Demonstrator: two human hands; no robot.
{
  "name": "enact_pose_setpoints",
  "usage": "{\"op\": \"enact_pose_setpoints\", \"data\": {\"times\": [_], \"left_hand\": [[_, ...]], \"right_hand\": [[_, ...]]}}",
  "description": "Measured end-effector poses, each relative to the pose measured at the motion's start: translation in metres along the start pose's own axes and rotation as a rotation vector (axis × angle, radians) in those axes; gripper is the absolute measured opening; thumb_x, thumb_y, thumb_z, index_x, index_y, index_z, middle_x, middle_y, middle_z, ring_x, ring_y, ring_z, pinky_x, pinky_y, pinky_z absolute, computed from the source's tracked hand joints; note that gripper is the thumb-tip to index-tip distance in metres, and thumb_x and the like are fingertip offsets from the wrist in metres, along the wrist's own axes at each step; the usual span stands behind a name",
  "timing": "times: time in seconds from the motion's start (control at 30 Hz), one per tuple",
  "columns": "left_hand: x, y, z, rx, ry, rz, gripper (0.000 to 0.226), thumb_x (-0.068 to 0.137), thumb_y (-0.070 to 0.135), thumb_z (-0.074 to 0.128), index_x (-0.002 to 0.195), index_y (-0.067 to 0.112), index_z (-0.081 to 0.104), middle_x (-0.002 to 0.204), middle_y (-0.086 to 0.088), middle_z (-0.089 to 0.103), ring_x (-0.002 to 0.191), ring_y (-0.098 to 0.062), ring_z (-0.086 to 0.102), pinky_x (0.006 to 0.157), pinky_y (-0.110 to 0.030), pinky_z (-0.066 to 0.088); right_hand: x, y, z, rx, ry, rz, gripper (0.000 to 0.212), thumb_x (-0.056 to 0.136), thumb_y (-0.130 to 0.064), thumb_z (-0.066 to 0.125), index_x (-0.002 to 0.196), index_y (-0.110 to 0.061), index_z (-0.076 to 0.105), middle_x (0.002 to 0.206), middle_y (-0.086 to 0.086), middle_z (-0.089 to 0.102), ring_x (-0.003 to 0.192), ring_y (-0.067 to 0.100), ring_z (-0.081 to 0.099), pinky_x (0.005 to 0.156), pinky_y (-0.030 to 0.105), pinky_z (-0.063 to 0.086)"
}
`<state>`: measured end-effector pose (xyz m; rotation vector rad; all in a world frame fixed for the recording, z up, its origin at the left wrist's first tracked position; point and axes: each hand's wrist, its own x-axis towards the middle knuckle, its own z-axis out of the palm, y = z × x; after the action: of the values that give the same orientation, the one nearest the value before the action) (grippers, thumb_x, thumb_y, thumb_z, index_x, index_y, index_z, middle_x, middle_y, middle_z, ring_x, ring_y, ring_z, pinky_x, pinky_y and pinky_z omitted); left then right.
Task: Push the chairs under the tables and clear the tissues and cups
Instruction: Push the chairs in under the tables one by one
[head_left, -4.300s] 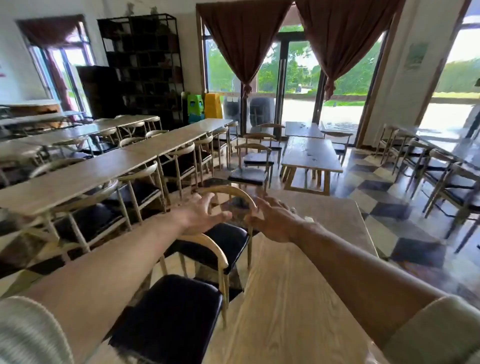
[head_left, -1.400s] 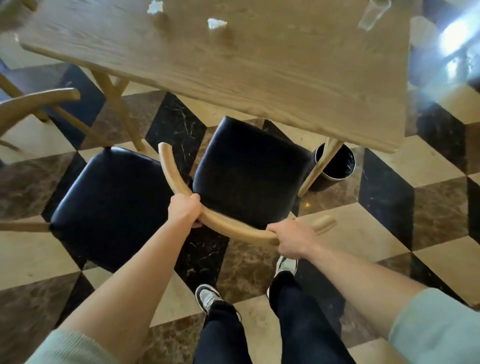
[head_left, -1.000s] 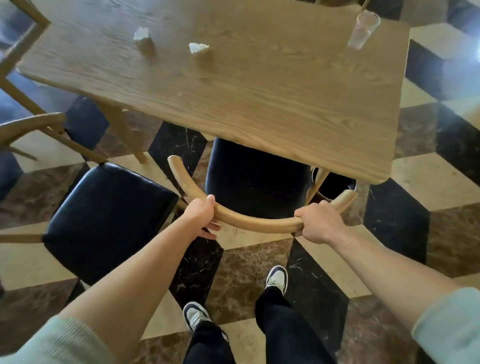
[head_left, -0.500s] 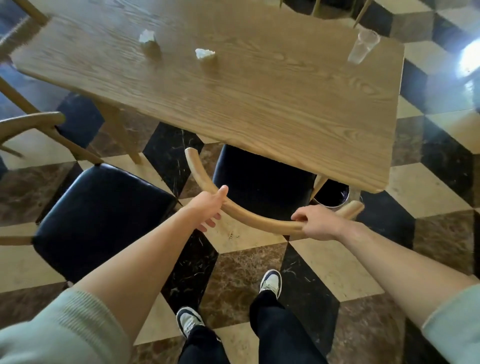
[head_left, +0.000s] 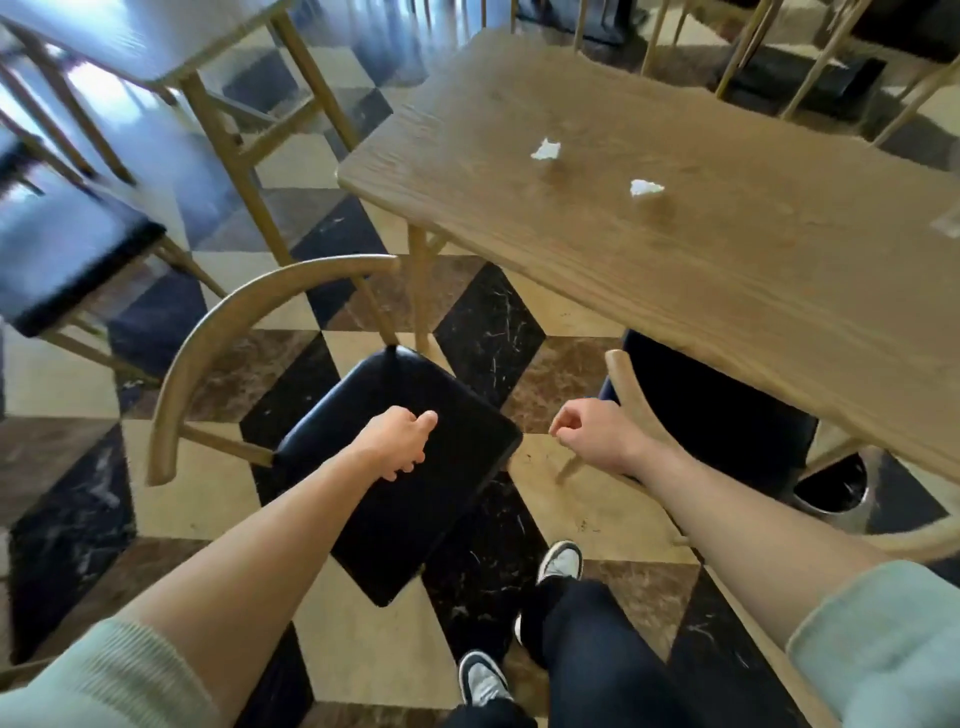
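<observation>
A wooden table (head_left: 727, 270) fills the upper right, with two crumpled white tissues (head_left: 545, 149) (head_left: 645, 188) on it. A cup (head_left: 948, 224) is only a sliver at the right edge. One black-seated chair (head_left: 717, 410) stands tucked under the table. A second chair (head_left: 405, 467) with a curved wooden back stands out on the floor at centre left, turned away from the table. My left hand (head_left: 397, 441) hovers over its seat, fingers loosely curled and holding nothing. My right hand (head_left: 597, 434) hangs free beside the tucked chair's backrest end, also loosely curled.
Another table (head_left: 156, 47) and a further black-seated chair (head_left: 62, 254) stand at the upper left. A round black bin (head_left: 831, 486) sits on the chequered floor under the table's near edge. More chair legs line the far side of the table.
Both hands have let go of the tucked chair's backrest. My view has swung left, bringing the second chair to the centre, and my left hand has moved over its seat.
</observation>
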<state>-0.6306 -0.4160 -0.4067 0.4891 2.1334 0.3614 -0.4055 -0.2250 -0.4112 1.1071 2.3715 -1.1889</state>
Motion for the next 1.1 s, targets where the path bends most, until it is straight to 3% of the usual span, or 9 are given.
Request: {"op": "enact_pose_setpoints", "data": {"times": [0.1, 0.27, 0.37, 0.5, 0.6, 0.7, 0.77, 0.9, 1.1], "left_hand": [[0.024, -0.015, -0.051, 0.043, 0.1, -0.013, 0.04, 0.102, 0.046, 0.047, 0.1, 0.013, 0.07, 0.089, -0.008, 0.076, 0.078, -0.02, 0.071, 0.072, -0.04, 0.061], [0.053, -0.033, -0.132, 0.185, 0.258, 0.053, 0.023, 0.098, 0.038, 0.055, 0.094, 0.021, 0.071, 0.081, 0.004, 0.069, 0.072, -0.011, 0.064, 0.056, -0.026, 0.043], [0.078, -0.045, -0.179, 0.201, 0.343, 0.124, 0.014, 0.098, 0.029, 0.059, 0.089, 0.027, 0.068, 0.084, 0.006, 0.069, 0.076, -0.009, 0.064, 0.062, -0.025, 0.047], [0.118, -0.075, -0.229, 0.329, 0.508, 0.296, 0.017, 0.094, 0.02, 0.066, 0.11, 0.019, 0.071, 0.104, 0.002, 0.063, 0.093, -0.01, 0.055, 0.085, -0.031, 0.051], [0.162, -0.091, -0.263, 0.394, 0.579, 0.305, 0.032, 0.092, 0.021, 0.068, 0.123, 0.015, 0.063, 0.114, -0.007, 0.058, 0.104, -0.022, 0.053, 0.092, -0.042, 0.051], [0.215, -0.084, -0.285, 0.297, 0.378, 0.225, 0.047, 0.092, 0.034, 0.068, 0.133, 0.018, 0.053, 0.121, -0.005, 0.053, 0.11, -0.025, 0.053, 0.093, -0.043, 0.051], [0.245, -0.07, -0.29, 0.31, 0.162, 0.311, 0.04, 0.091, 0.037, 0.069, 0.126, 0.022, 0.056, 0.107, 0.002, 0.06, 0.096, -0.019, 0.061, 0.077, -0.033, 0.051], [0.277, -0.062, -0.298, 0.346, -0.039, 0.44, 0.017, 0.091, 0.037, 0.068, 0.099, 0.031, 0.055, 0.084, 0.009, 0.059, 0.075, -0.009, 0.058, 0.056, -0.023, 0.036], [0.29, -0.068, -0.31, 0.232, -0.081, 0.396, 0.019, 0.09, 0.029, 0.068, 0.104, 0.031, 0.056, 0.089, 0.006, 0.061, 0.078, -0.009, 0.06, 0.057, -0.022, 0.037]], "right_hand": [[0.044, -0.044, 0.023, 0.042, -0.03, -0.057, 0.012, 0.091, -0.028, 0.061, 0.086, -0.033, 0.07, 0.088, -0.013, 0.069, 0.084, 0.005, 0.063, 0.065, 0.021, 0.047], [0.126, -0.126, 0.066, 0.103, -0.111, -0.114, 0.011, 0.092, -0.026, 0.063, 0.091, -0.029, 0.074, 0.088, -0.013, 0.068, 0.086, 0.006, 0.064, 0.075, 0.026, 0.052], [0.164, -0.175, 0.095, 0.091, -0.193, -0.155, 0.011, 0.091, -0.027, 0.063, 0.087, -0.033, 0.071, 0.085, -0.015, 0.067, 0.084, 0.005, 0.063, 0.075, 0.025, 0.05], [0.196, -0.233, 0.134, 0.228, -0.237, -0.103, 0.014, 0.089, -0.028, 0.06, 0.082, -0.033, 0.071, 0.08, -0.011, 0.072, 0.08, 0.007, 0.068, 0.074, 0.03, 0.058], [0.214, -0.282, 0.171, 0.32, -0.331, -0.093, 0.018, 0.092, -0.031, 0.059, 0.101, -0.029, 0.074, 0.096, -0.008, 0.075, 0.091, 0.009, 0.07, 0.086, 0.034, 0.059], [0.236, -0.339, 0.214, 0.346, -0.399, -0.074, 0.059, 0.09, -0.045, 0.062, 0.141, -0.017, 0.056, 0.133, 0.002, 0.065, 0.123, 0.019, 0.058, 0.098, 0.029, 0.044], [0.247, -0.378, 0.246, 0.432, -0.416, -0.016, 0.08, 0.082, -0.061, 0.065, 0.147, -0.017, 0.047, 0.135, 0.002, 0.063, 0.124, 0.021, 0.057, 0.098, 0.032, 0.045], [0.251, -0.431, 0.294, 0.541, -0.414, 0.114, 0.073, 0.072, -0.067, 0.073, 0.12, -0.013, 0.059, 0.104, -0.002, 0.065, 0.096, 0.02, 0.065, 0.075, 0.034, 0.056], [0.248, -0.438, 0.302, 0.62, -0.411, 0.162, 0.068, 0.074, -0.047, 0.073, 0.129, -0.026, 0.039, 0.104, -0.002, 0.062, 0.097, 0.022, 0.065, 0.089, 0.041, 0.059]]}}
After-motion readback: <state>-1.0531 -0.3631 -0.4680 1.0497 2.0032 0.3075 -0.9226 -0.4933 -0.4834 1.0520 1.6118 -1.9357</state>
